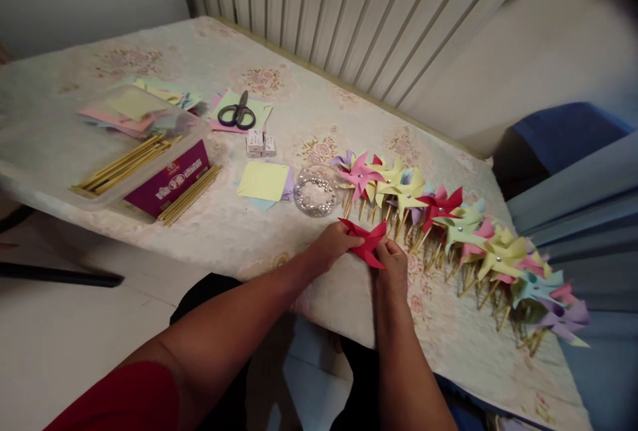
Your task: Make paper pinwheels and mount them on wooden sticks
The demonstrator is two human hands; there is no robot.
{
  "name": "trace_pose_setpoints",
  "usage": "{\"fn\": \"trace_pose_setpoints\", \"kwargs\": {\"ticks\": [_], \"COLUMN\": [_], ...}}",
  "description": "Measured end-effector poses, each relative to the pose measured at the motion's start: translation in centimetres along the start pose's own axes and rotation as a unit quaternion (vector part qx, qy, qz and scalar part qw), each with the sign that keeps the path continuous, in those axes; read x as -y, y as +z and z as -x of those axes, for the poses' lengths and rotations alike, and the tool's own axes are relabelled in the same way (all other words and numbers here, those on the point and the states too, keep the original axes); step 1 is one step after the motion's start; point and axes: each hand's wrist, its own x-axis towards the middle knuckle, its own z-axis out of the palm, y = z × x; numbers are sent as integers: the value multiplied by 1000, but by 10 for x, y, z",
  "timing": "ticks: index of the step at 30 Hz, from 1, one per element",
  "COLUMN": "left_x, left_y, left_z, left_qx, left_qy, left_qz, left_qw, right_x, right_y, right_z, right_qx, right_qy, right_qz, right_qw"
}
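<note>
A red paper pinwheel point(366, 242) is held just above the near edge of the table, between both hands. My left hand point(335, 244) pinches its left side with closed fingers. My right hand point(392, 265) grips its lower right part, fingers closed. Right behind it lies a long row of finished pinwheels point(463, 232) in pink, yellow, red, green, blue and purple, on wooden sticks, running toward the right along the flower-patterned tablecloth point(309, 119).
A clear dish of pearl pins point(315, 192) sits left of the row, next to yellow paper squares point(262, 182). Farther left are a clear tub point(134, 145) with wooden sticks and a purple box, black scissors point(239, 114) on paper, two small boxes point(260, 143). A radiator stands behind.
</note>
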Motion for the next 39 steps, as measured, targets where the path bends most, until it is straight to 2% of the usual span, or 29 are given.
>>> {"fn": "trace_pose_setpoints", "kwargs": {"ticks": [7, 19, 27, 39], "left_x": [1, -3, -6, -4], "left_y": [0, 1, 2, 0], "left_z": [-1, 2, 4, 1], "left_qx": [-3, -6, -9, -5], "left_qy": [-6, -6, -2, 4], "left_qz": [-2, -6, -6, 8], "left_qw": [1000, 1000, 1000, 1000], "right_x": [14, 10, 18, 12], "right_y": [8, 9, 11, 15], "right_z": [5, 2, 6, 5], "right_qx": [-10, -9, -12, 51], "right_qy": [51, 34, 38, 28], "right_qz": [-51, -29, -31, -74], "right_qw": [997, 999, 999, 996]}}
